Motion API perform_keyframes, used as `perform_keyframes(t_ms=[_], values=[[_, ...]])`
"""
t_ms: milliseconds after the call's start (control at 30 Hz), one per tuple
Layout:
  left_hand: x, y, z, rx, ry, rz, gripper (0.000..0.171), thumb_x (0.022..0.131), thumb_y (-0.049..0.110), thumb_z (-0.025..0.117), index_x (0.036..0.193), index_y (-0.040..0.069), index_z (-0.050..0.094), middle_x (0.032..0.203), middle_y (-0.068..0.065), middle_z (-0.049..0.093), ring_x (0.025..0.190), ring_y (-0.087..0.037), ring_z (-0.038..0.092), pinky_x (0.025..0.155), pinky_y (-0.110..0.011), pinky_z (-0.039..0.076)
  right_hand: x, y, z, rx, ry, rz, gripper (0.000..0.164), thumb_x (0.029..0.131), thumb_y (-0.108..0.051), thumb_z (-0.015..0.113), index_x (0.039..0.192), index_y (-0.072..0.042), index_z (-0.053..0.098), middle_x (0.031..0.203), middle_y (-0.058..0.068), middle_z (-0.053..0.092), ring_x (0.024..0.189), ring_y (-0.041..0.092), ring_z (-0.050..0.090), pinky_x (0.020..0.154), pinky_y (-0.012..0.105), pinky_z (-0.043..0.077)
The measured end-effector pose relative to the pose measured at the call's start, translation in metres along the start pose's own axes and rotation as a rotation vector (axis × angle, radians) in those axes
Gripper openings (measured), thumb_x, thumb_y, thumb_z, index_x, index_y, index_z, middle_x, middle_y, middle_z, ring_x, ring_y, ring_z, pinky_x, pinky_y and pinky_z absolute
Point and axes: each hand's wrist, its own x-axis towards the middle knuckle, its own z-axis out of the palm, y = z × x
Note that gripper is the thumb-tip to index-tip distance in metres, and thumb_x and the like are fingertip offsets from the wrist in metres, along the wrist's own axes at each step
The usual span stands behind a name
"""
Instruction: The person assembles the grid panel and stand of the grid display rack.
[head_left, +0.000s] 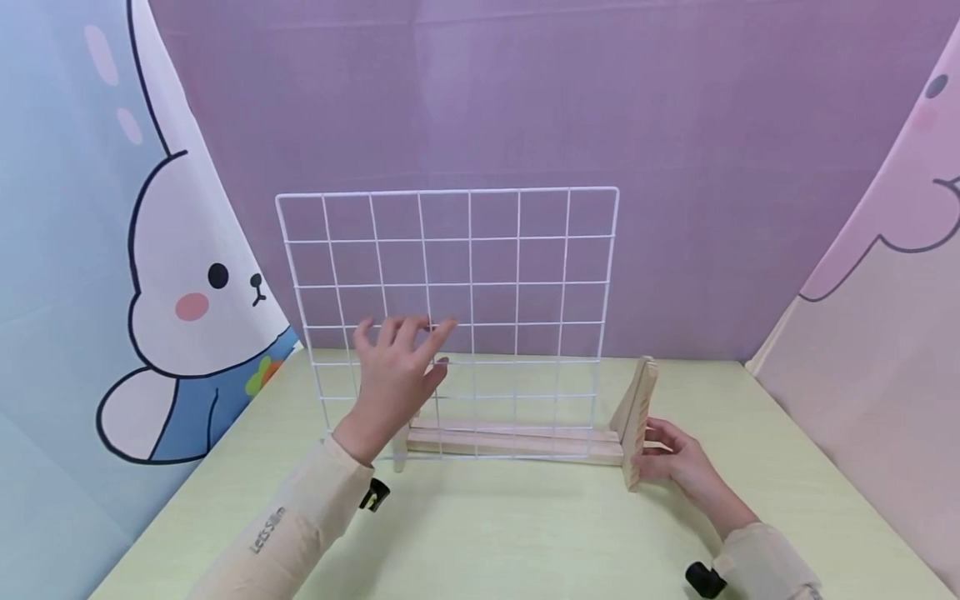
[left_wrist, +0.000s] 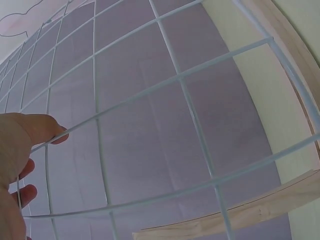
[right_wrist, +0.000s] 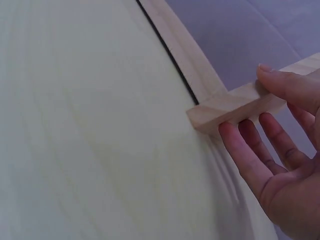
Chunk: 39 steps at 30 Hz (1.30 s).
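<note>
Head view: wire grid up, both hands busy

And here's the left hand (head_left: 397, 371), fingers curled among the wires, gripping the white wire grid (head_left: 471, 284), which stands upright at the wooden stand (head_left: 498, 447)! Its lower edge crosses in front of the stand's long rails; whether it is seated in there, can't tell. Over to the other side: the right hand (head_left: 678, 467) has the right end piece (head_left: 637, 421), thumb on one face, fingers on the opposite one. The stand sits on the pale desk (head_left: 480, 533), purple cloth (head_left: 697, 167) hanging behind it all.
</note>
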Motion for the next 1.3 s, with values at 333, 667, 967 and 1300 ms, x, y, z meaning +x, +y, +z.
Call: perform_keyframes(t_ms=[333,667,967,1300], values=[[0.008,0.004,0.006,0.001,0.02,0.021,0.057,0.066,0.01,0.088,0.119,0.015,0.068,0.102,-0.012,0.064,0.094,-0.034,0.057,0.091,-0.07,0.034,0.001,0.013,-0.009,0.11,-0.118,0.074,0.054,0.085,0.009,0.067,0.109,-0.04,0.067,0.108,-0.002,0.062,0.098,0.011,0.064,0.082,0.031,0.056],[0.015,0.005,0.011,-0.011,0.038,0.016,0.058,0.065,0.009,0.089,0.119,0.016,0.069,0.102,-0.012,0.065,0.094,-0.034,0.058,0.092,-0.07,0.033,0.0,0.017,-0.012,0.074,-0.113,0.094,0.053,0.085,0.008,0.068,0.108,-0.04,0.066,0.108,-0.004,0.062,0.099,0.008,0.064,0.083,0.03,0.055],[0.022,0.008,0.015,-0.008,0.055,0.016,0.059,0.064,0.011,0.091,0.118,0.017,0.07,0.103,-0.011,0.066,0.095,-0.033,0.059,0.092,-0.069,0.034,0.001,0.02,-0.013,0.076,-0.152,0.088,0.053,0.086,0.009,0.067,0.109,-0.038,0.066,0.106,-0.003,0.063,0.097,0.008,0.064,0.081,0.028,0.055],[0.031,0.013,0.019,0.003,0.051,0.013,0.058,0.065,0.012,0.09,0.119,0.017,0.07,0.104,-0.01,0.066,0.097,-0.032,0.059,0.094,-0.068,0.034,0.003,0.02,-0.014,0.07,-0.174,0.097,0.053,0.087,0.009,0.065,0.107,-0.041,0.067,0.105,-0.004,0.065,0.097,0.009,0.065,0.081,0.028,0.056]])
